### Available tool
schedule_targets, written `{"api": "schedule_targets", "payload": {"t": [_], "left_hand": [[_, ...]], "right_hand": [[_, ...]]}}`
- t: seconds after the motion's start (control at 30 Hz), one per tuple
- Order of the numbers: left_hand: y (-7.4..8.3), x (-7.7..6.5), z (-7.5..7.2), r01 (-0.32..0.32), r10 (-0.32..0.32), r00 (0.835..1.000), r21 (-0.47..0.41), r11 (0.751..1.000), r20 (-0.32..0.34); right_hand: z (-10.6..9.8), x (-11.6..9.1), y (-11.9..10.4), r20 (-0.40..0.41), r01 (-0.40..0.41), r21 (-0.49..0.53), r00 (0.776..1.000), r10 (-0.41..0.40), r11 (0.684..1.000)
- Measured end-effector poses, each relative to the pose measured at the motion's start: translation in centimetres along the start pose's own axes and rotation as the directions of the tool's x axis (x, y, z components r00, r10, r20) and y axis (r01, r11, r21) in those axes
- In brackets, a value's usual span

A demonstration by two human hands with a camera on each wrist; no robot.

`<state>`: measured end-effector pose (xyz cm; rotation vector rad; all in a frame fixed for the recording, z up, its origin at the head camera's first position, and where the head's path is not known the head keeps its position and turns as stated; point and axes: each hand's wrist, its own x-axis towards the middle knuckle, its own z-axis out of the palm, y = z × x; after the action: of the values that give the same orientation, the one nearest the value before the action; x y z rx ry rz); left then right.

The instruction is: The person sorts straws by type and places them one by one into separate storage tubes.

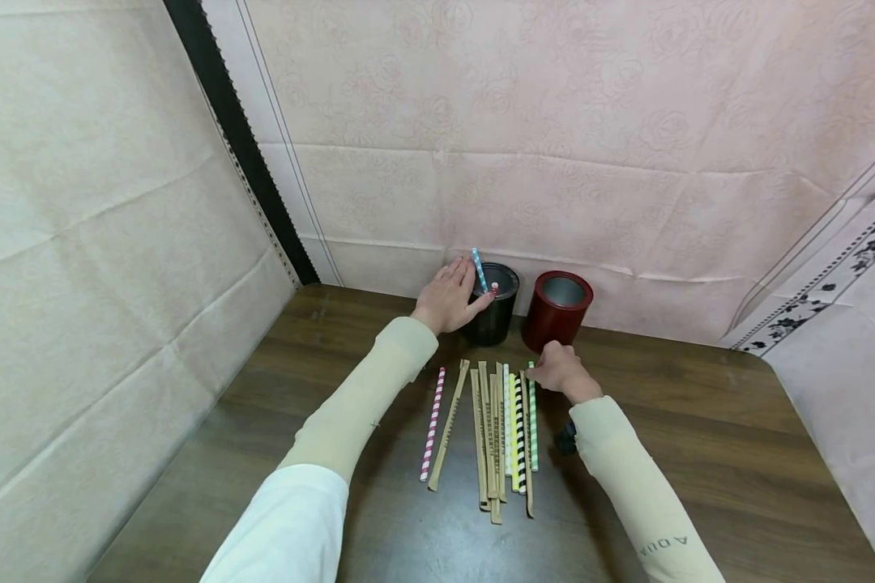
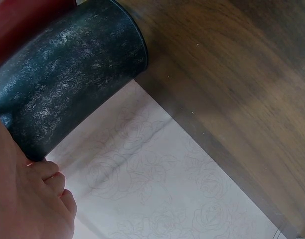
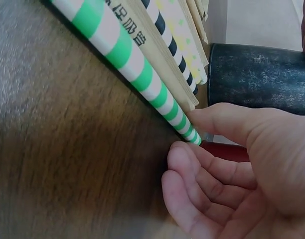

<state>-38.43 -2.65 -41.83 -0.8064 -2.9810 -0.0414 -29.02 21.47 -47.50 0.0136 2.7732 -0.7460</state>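
In the head view my left hand (image 1: 448, 298) is at the left side of a black cup (image 1: 490, 325), thumb over its near rim and fingers along its far left. A blue patterned straw (image 1: 479, 270) and a red-and-white straw (image 1: 494, 287) poke out of that cup. My right hand (image 1: 563, 372) is low over the table, at the far end of a green-and-white striped straw (image 3: 142, 79). Its thumb and curled fingers pinch that straw's tip, the thumb overlapping a paper-wrapped straw (image 3: 157, 59) beside it.
A red cup (image 1: 557, 314) stands right of the black one, by the cloth-covered back wall (image 1: 554, 202). Several paper-wrapped straws (image 1: 484, 437), a black-and-white straw (image 1: 521, 437), a yellow straw (image 1: 514, 429) and a pink-and-white straw (image 1: 433, 425) lie on the wooden table (image 1: 277, 453).
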Motion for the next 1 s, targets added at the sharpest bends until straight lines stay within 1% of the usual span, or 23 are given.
{"api": "schedule_targets", "payload": {"t": [0.2, 0.37, 0.63, 0.73, 0.87, 1.0], "left_hand": [[0.0, 0.0, 0.0, 0.001, -0.001, 1.0, -0.002, 1.0, 0.002], [0.1, -0.1, -0.1, -0.002, 0.002, 1.0, -0.009, 1.0, 0.003], [0.1, -0.3, -0.1, -0.007, 0.007, 1.0, 0.0, 1.0, -0.007], [0.1, -0.3, 0.0, -0.006, 0.006, 1.0, -0.001, 1.0, -0.011], [0.0, -0.2, 0.0, -0.004, 0.004, 1.0, -0.003, 1.0, -0.007], [0.0, -0.2, -0.2, -0.006, 0.006, 1.0, -0.008, 1.0, -0.006]], "right_hand": [[0.2, 0.1, 0.1, -0.022, -0.039, 0.031, 0.999, 0.039, 0.999], [0.2, 0.0, 0.2, -0.026, -0.045, 0.063, 0.999, 0.047, 0.997], [0.0, 0.0, 0.4, 0.022, -0.064, 0.123, 0.998, 0.062, 0.99], [-0.1, -0.1, 0.6, 0.024, -0.05, 0.138, 0.999, 0.047, 0.989], [-0.3, -0.3, 0.6, 0.006, -0.015, 0.146, 1.0, 0.014, 0.989], [-0.8, -0.6, 0.6, -0.013, 0.012, 0.13, 1.0, -0.011, 0.992]]}}
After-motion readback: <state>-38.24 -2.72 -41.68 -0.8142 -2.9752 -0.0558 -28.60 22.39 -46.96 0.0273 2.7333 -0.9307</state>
